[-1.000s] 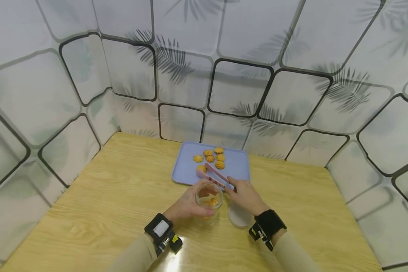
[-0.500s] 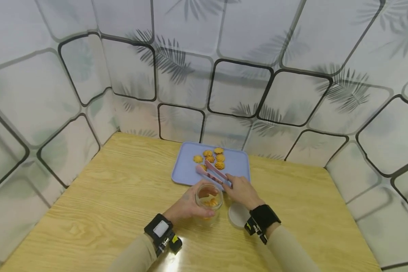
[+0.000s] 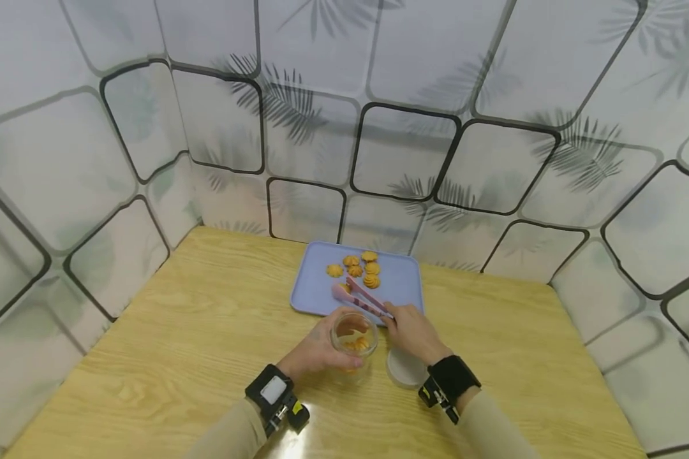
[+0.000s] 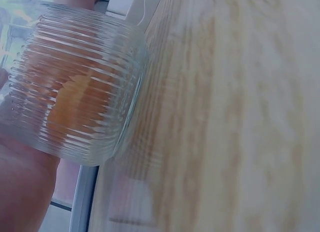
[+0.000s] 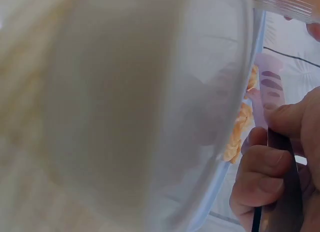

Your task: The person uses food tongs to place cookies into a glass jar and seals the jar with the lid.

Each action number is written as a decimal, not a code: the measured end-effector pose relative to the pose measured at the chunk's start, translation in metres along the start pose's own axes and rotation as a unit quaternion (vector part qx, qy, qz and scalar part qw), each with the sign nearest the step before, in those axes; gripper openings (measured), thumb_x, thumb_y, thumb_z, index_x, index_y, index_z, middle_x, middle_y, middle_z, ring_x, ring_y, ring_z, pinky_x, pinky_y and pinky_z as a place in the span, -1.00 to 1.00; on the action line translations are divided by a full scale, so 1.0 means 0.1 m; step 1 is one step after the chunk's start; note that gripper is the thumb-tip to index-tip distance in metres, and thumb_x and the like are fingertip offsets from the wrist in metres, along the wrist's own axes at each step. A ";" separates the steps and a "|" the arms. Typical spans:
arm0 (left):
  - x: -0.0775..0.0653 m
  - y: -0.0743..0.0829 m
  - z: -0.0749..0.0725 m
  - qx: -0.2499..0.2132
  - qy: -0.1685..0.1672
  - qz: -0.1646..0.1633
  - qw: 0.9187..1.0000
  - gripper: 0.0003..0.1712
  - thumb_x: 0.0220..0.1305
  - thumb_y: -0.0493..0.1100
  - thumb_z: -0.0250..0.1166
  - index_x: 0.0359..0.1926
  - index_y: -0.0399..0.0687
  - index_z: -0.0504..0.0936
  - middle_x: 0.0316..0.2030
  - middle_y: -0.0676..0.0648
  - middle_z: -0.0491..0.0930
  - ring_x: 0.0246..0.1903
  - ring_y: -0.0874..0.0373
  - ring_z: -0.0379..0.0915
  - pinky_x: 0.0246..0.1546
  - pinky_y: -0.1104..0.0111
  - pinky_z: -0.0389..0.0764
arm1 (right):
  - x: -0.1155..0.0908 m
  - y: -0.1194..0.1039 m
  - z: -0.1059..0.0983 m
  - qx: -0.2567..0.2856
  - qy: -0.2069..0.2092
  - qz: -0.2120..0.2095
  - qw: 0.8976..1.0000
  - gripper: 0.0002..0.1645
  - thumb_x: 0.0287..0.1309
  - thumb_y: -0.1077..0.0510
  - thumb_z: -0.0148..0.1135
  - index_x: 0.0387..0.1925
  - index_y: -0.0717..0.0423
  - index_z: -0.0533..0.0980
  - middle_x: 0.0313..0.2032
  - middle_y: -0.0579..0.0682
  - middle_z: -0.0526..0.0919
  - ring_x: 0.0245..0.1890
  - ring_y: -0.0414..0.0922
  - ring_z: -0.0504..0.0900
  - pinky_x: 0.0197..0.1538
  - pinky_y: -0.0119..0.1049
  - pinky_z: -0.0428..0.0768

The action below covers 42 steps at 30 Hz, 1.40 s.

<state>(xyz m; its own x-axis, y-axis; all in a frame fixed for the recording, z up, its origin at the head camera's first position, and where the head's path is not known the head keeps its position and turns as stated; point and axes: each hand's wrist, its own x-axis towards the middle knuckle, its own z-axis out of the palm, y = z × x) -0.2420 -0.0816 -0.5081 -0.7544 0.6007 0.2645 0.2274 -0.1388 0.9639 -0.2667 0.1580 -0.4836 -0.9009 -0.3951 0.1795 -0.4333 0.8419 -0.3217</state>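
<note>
The left hand (image 3: pixel 321 347) is curled round a glass jar (image 4: pixel 117 112), fingers and thumb spread to its width, the jar's open mouth facing up and some cookies inside. It is just off the near edge of a blue tray (image 3: pixel 402 274), which lies by the middle of the tabletop's (image 3: pixel 178 331) far edge. The right hand (image 3: pixel 411 331), fingers closed, grips pink tongs (image 3: pixel 369 297) over the tray's near edge. Their tips straddle one cookie (image 3: pixel 346 288); whether they pinch it I cannot tell. Six more cookies (image 3: pixel 335 271) lie grouped toward the tray's far edge. A pale round lid (image 3: pixel 403 371) is on the tabletop, right of the jar and partly under the right hand's wrist. A leaf-patterned curtain (image 3: pixel 316 146) hangs behind.
</note>
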 end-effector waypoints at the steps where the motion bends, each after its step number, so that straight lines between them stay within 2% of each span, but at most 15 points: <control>1: 0.00 0.00 0.01 0.001 0.000 0.000 1.000 -0.16 0.04 -0.21 0.58 0.32 -0.11 0.37 0.23 -0.28 0.51 0.28 -0.15 0.41 0.38 -0.05 0.35 | -0.03 0.02 -0.01 0.006 0.000 0.005 1.000 -0.67 0.40 0.22 0.20 0.11 0.28 0.60 -0.29 0.13 0.76 -0.34 -0.01 0.72 -0.23 -0.12 0.65; 3: 0.01 -0.01 0.01 0.001 -0.001 0.002 1.000 -0.17 0.04 -0.23 0.57 0.32 -0.06 0.37 0.23 -0.25 0.51 0.28 -0.14 0.41 0.39 -0.07 0.33 | -0.07 0.04 -0.03 0.022 -0.003 0.018 1.000 -0.62 0.43 0.21 0.18 0.18 0.29 0.58 -0.20 0.16 0.77 -0.32 -0.04 0.72 -0.22 -0.13 0.66; 6: 0.02 -0.01 0.01 -0.003 -0.004 0.004 1.000 -0.17 0.04 -0.26 0.57 0.32 -0.02 0.37 0.23 -0.22 0.51 0.28 -0.16 0.40 0.39 -0.11 0.33 | -0.09 0.07 -0.07 0.035 -0.009 0.029 0.999 -0.67 0.46 0.19 0.15 0.14 0.23 0.61 -0.30 0.07 0.74 -0.43 -0.17 0.61 -0.32 -0.27 0.57; 10: 0.01 0.00 0.00 -0.011 -0.004 0.005 1.000 -0.19 0.06 -0.24 0.57 0.30 -0.03 0.38 0.23 -0.20 0.51 0.28 -0.19 0.40 0.37 -0.19 0.32 | -0.09 0.09 -0.10 0.041 -0.023 0.016 0.999 -0.82 0.47 0.18 0.14 -0.20 0.17 0.62 -0.58 -0.12 0.40 -0.57 -0.27 0.34 -0.45 -0.40 0.30; 13: 0.01 -0.01 -0.01 -0.014 -0.005 0.007 1.000 -0.19 0.06 -0.22 0.58 0.30 -0.03 0.38 0.23 -0.21 0.51 0.28 -0.19 0.40 0.37 -0.19 0.32 | -0.09 0.09 -0.08 0.047 -0.024 0.014 0.998 -0.81 0.46 0.19 0.15 -0.31 0.16 0.58 -0.60 -0.16 0.29 -0.58 -0.28 0.30 -0.48 -0.43 0.26; 18: 0.00 -0.03 -0.01 -0.013 -0.004 0.010 1.000 -0.19 0.06 -0.19 0.58 0.30 -0.06 0.39 0.22 -0.22 0.52 0.27 -0.16 0.41 0.38 -0.17 0.31 | -0.13 0.10 -0.06 0.060 -0.017 0.014 0.998 -0.81 0.45 0.21 0.15 -0.34 0.14 0.55 -0.60 -0.16 0.29 -0.59 -0.27 0.32 -0.49 -0.44 0.27; 24: 0.03 -0.01 0.00 -0.001 -0.006 0.010 1.000 -0.19 0.05 -0.18 0.59 0.30 -0.03 0.39 0.22 -0.26 0.51 0.27 -0.11 0.42 0.40 -0.16 0.30 | -0.15 0.13 -0.11 0.071 0.000 0.013 0.997 -0.85 0.43 0.25 0.17 -0.32 0.18 0.56 -0.61 -0.14 0.28 -0.60 -0.28 0.30 -0.52 -0.45 0.25; 28: 0.03 -0.02 0.00 -0.004 -0.007 0.010 1.000 -0.17 0.05 -0.19 0.59 0.32 -0.01 0.39 0.24 -0.25 0.50 0.28 -0.10 0.41 0.42 -0.13 0.29 | -0.19 0.15 -0.12 0.075 0.010 0.014 0.997 -0.85 0.41 0.26 0.19 -0.14 0.23 0.65 -0.59 -0.12 0.36 -0.59 -0.28 0.32 -0.53 -0.44 0.27; 30: 0.02 -0.03 0.00 -0.007 -0.006 0.009 1.000 -0.17 0.05 -0.19 0.59 0.32 -0.02 0.39 0.24 -0.25 0.51 0.28 -0.11 0.41 0.41 -0.14 0.30 | -0.21 0.16 -0.12 0.079 0.011 0.016 0.997 -0.77 0.40 0.26 0.19 -0.03 0.27 0.66 -0.56 -0.09 0.42 -0.59 -0.29 0.32 -0.53 -0.44 0.27; 35: -0.01 -0.04 0.00 -0.005 -0.005 -0.003 1.000 -0.16 0.05 -0.16 0.60 0.33 -0.03 0.38 0.23 -0.22 0.52 0.28 -0.09 0.41 0.39 -0.12 0.32 | -0.25 0.19 -0.13 0.095 0.010 0.015 0.995 -0.68 0.41 0.27 0.18 0.09 0.37 0.63 -0.50 -0.02 0.54 -0.62 -0.32 0.30 -0.57 -0.45 0.26; 40: -0.01 -0.02 -0.01 0.003 -0.004 -0.001 1.000 -0.15 0.06 -0.12 0.60 0.34 0.00 0.37 0.24 -0.17 0.51 0.29 -0.06 0.41 0.40 -0.11 0.31 | -0.25 0.21 -0.17 0.097 0.023 0.008 0.995 -0.80 0.43 0.27 0.16 -0.12 0.31 0.66 -0.61 -0.11 0.38 -0.66 -0.34 0.23 -0.57 -0.47 0.23; 42: 0.00 -0.02 -0.02 0.005 -0.004 0.001 1.000 -0.14 0.07 -0.14 0.60 0.35 0.00 0.36 0.24 -0.17 0.51 0.29 -0.06 0.41 0.41 -0.10 0.32 | -0.25 0.21 -0.17 0.091 0.023 0.005 0.996 -0.82 0.42 0.27 0.17 -0.13 0.29 0.65 -0.62 -0.14 0.32 -0.65 -0.35 0.22 -0.56 -0.47 0.21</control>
<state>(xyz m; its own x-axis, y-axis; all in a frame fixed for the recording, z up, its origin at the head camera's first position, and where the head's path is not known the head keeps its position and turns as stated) -0.2431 -0.0830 -0.5098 -0.7485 0.6071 0.2669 0.2354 -0.1330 0.9628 -0.2530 0.1916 -0.4786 -0.9046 -0.3670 0.2169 -0.4261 0.7634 -0.4854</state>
